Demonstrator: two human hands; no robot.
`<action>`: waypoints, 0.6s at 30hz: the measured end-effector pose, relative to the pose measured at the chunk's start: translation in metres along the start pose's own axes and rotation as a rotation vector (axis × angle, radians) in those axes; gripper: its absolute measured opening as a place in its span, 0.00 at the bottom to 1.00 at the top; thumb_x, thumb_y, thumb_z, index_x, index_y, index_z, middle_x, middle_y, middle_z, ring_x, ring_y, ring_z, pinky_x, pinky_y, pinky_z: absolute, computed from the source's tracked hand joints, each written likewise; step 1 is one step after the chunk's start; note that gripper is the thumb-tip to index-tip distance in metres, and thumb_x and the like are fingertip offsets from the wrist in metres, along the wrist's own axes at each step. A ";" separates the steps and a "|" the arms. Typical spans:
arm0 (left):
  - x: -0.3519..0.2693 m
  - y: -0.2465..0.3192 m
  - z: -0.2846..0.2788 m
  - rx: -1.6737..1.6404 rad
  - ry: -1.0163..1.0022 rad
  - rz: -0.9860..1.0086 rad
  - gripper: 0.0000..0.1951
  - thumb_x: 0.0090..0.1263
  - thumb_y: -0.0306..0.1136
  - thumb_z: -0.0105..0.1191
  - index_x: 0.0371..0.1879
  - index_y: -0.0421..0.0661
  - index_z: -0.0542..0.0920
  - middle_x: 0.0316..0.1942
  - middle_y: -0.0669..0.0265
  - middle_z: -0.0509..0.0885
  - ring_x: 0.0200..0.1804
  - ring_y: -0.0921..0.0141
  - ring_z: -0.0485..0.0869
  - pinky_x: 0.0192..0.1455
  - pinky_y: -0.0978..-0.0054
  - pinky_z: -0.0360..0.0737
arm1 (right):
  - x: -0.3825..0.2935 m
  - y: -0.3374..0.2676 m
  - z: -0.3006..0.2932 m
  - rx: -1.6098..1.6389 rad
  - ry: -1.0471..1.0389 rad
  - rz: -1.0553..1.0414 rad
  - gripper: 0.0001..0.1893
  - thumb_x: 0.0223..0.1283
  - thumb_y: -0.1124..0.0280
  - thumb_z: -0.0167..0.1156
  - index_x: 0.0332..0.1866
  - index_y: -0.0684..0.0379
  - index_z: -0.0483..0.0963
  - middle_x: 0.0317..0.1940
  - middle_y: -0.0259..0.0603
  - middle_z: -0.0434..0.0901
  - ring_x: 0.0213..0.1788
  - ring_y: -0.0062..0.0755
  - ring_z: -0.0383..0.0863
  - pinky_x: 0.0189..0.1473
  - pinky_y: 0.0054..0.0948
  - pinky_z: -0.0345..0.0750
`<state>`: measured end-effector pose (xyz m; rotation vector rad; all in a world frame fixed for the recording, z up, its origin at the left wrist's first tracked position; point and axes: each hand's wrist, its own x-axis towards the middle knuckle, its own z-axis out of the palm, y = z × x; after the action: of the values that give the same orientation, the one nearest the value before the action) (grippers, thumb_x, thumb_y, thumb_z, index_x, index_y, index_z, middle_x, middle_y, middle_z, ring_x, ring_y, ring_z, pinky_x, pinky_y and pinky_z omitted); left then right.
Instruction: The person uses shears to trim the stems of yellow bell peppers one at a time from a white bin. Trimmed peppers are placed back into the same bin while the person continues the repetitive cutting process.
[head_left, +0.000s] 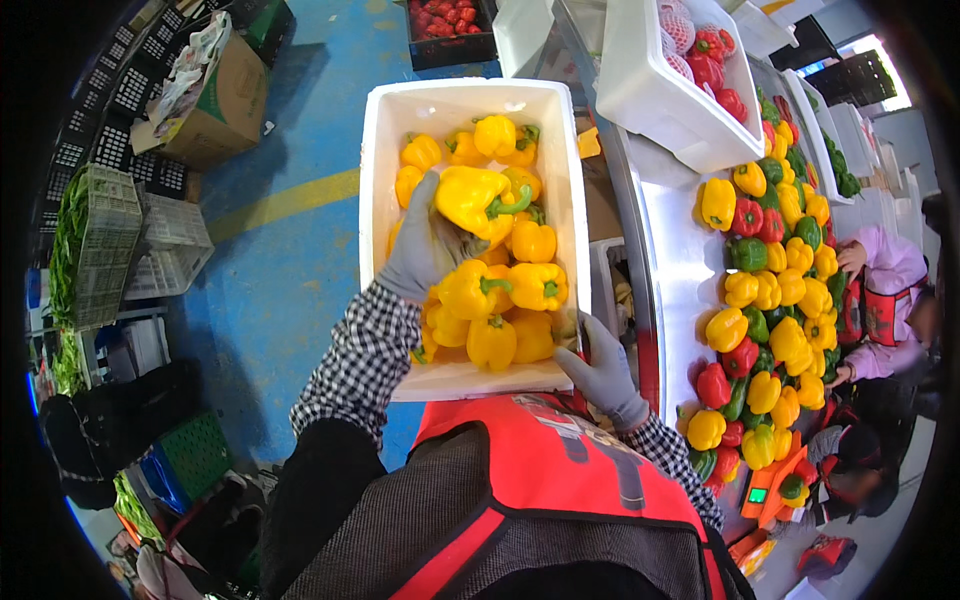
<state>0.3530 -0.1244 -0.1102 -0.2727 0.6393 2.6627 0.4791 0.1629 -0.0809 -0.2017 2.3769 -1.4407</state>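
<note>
My left hand (427, 251), in a grey glove, holds a yellow bell pepper (472, 201) with a green stem over a white foam box (373, 150). Inside the box lie several more yellow bell peppers, among them a pepper (538, 286) near the right wall and another (491, 343) near the front. My right hand (609, 373), gloved too, grips the box's right rim by the near corner, its thumb over the edge. The left hand partly hides the peppers beneath it.
Right of the box runs a metal table (675, 247) with a pile of yellow, red and green peppers (787, 289). A foam box (675, 112) of red peppers stands at its far end. People (889, 300) stand across the table. A cardboard box (217, 105) and crates (112, 247) are at left.
</note>
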 end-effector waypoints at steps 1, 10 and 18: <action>-0.009 -0.009 -0.001 -0.065 -0.030 -0.029 0.36 0.81 0.65 0.44 0.74 0.47 0.68 0.65 0.56 0.81 0.58 0.62 0.87 0.51 0.65 0.91 | 0.003 -0.004 0.000 -0.087 0.030 -0.065 0.33 0.62 0.66 0.69 0.70 0.68 0.69 0.49 0.53 0.82 0.53 0.47 0.83 0.55 0.39 0.80; -0.051 -0.062 0.008 -0.269 0.026 -0.223 0.38 0.79 0.67 0.45 0.75 0.48 0.68 0.67 0.56 0.79 0.60 0.59 0.86 0.53 0.57 0.92 | 0.020 -0.036 0.004 -0.467 0.086 -0.202 0.32 0.60 0.61 0.69 0.67 0.66 0.71 0.45 0.52 0.82 0.46 0.52 0.85 0.48 0.43 0.82; -0.062 -0.071 0.005 -0.308 0.065 -0.329 0.39 0.77 0.67 0.49 0.75 0.48 0.67 0.65 0.56 0.80 0.58 0.60 0.86 0.55 0.59 0.92 | 0.016 -0.024 0.016 -0.534 0.105 -0.231 0.26 0.60 0.63 0.68 0.60 0.63 0.73 0.40 0.50 0.82 0.38 0.51 0.86 0.39 0.44 0.81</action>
<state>0.4374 -0.0840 -0.1167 -0.5048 0.1778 2.4297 0.4683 0.1337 -0.0704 -0.5593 2.8591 -0.8831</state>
